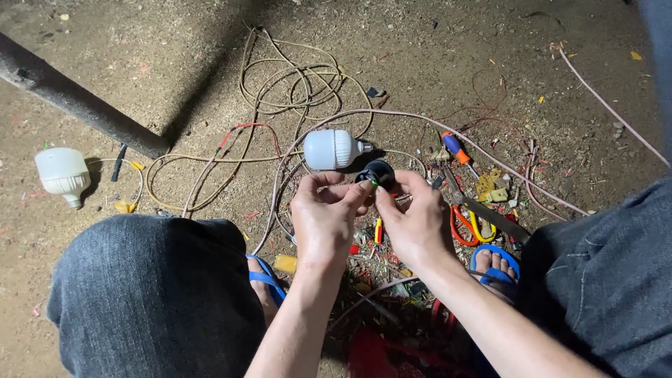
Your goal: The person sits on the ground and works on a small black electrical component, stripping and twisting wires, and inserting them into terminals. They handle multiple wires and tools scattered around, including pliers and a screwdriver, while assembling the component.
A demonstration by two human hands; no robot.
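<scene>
Head view: hands (371, 217) pinching black socket (379, 172)

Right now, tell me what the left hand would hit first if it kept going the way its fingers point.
Probably the black lamp holder at the left hand's fingertips; past that, the white bulb on the ground, though depth is unclear.

Things lying around me on the dirt floor

A white bulb (330, 149) lies in front of me, and a second bulb (63, 175) far to my left. Near it lies a dark pipe (77, 101). Loops of wire (294, 84) spread over the ground. A screwdriver (456, 149) and scissors (483, 213) are on my right.
</scene>
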